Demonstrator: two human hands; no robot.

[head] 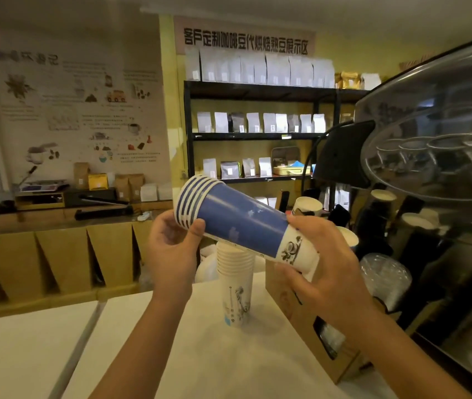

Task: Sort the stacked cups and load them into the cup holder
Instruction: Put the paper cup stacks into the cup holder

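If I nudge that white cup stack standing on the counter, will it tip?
Probably. The white cup stack stands tall on a narrow base, so a high push likely topples it. It is paper, so probably light and inclined to slide on the smooth counter.

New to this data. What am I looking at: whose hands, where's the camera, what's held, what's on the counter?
There is no robot: a person wears one wide-angle camera on the head, looking forward and down at their own bare hands. The left hand holds the rim end of a tilted stack of blue cups. The right hand grips a white printed cup at the stack's other end. On the white counter stands an upright stack of white cups, beside a cardboard cup holder.
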